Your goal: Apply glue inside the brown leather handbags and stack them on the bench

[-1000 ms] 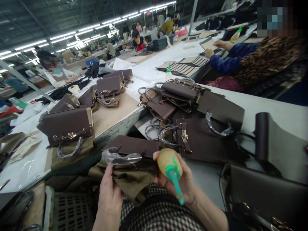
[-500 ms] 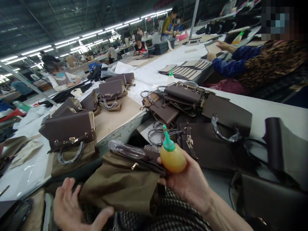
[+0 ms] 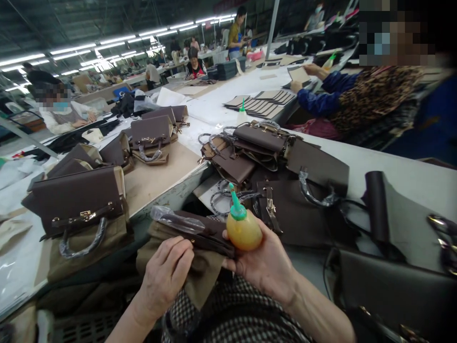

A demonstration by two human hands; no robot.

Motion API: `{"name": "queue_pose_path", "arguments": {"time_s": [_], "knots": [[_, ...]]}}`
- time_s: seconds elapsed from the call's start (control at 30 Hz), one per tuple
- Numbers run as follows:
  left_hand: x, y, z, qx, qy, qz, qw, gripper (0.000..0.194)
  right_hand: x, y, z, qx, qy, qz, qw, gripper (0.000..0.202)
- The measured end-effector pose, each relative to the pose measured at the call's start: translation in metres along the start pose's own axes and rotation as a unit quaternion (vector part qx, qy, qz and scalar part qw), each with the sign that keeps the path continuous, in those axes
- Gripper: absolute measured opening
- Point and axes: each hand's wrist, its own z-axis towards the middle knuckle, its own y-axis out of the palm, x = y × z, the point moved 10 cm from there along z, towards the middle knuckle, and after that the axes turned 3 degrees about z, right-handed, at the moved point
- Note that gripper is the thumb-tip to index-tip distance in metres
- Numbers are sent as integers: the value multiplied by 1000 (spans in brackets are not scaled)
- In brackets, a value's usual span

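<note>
In my right hand (image 3: 273, 262) is a round squeeze bottle (image 3: 244, 232) of yellowish liquid, its green nozzle pointing up. The thumb and fingers of that hand also meet the edge of a dark brown handbag (image 3: 214, 231) on my lap. Clear plastic film wraps the bag's handle (image 3: 178, 220). Olive lining cloth (image 3: 205, 274) hangs from the bag toward me. My left hand (image 3: 167, 271) is closed on this lining close to the bag's edge, knuckles up; its fingertips are hidden.
Brown handbags (image 3: 80, 197) stand on the left table (image 3: 157, 183). More bags and flat panels (image 3: 317, 164) lie ahead and to the right. Farther off are a white bottle with a green tip (image 3: 242, 114) and stacked panels (image 3: 260, 102). A co-worker's hands (image 3: 303, 76) hold a panel.
My left hand has gone from spread fingers at the lower left to a closed grip on the lining, which is now gathered. The bottle stays in my right hand. The view has shifted slightly.
</note>
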Motion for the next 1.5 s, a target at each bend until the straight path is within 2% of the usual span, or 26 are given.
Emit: {"name": "queue_pose_path", "arguments": {"time_s": [0.1,0.23,0.3,0.33,0.4,0.5,0.6,0.67,0.7,0.73,0.77,0.83,0.87,0.93,1.03,1.1,1.17,1.33,1.43,1.5], "knots": [[-24,-31,8,11,-80,-60,995,36,-5,15,2,-57,9,-1,998,44],[-51,-79,24,51,-214,-52,974,31,-4,48,-8,-147,54,-33,987,51],[-64,-89,28,63,-289,-64,953,26,-5,58,-15,-183,70,-67,978,56],[-70,-89,29,65,-326,-76,940,23,-8,58,-19,-192,64,-82,976,56],[-81,-76,24,53,-393,-106,912,22,-20,47,-22,-179,26,-98,979,52],[-90,-37,9,3,-462,-162,872,37,-32,10,-25,-106,-15,-83,991,46],[-87,7,-5,-55,-496,-287,817,58,-30,-18,-28,-59,-13,-69,996,49],[-79,28,-9,-105,-508,-355,777,67,-30,-23,-28,-57,-21,-78,995,53],[-74,34,-7,-136,-504,-371,768,66,-32,-24,-27,-57,-32,-82,994,53],[-69,37,-3,-166,-488,-368,774,59,-34,-25,-26,-56,-42,-84,994,50],[-64,38,4,-196,-456,-355,792,47,-35,-27,-24,-54,-48,-84,994,47],[-49,35,23,-230,-349,-314,852,26,-34,-31,-18,-52,-43,-78,995,43],[-41,31,32,-225,-286,-288,886,25,-32,-34,-15,-54,-35,-73,995,42],[-26,22,42,-181,-177,-224,941,29,-26,-34,-9,-71,-19,-62,995,45],[-16,13,40,-92,-97,-125,983,31,-17,-24,-5,-110,2,-47,993,51],[-15,14,33,-72,-88,-83,990,33,-12,-14,-5,-125,13,-38,991,55],[-17,19,29,-77,-88,-74,990,35,-10,-6,-7,-121,10,-24,992,52],[-20,29,27,-116,-81,-172,975,37,-13,1,-12,-29,-28,13,999,44],[-26,40,25,-154,-117,-237,952,48,-14,9,-17,12,-46,12,999,48],[-26,47,25,-180,-122,-244,945,56,-14,17,-19,24,-48,6,999,50]]}}
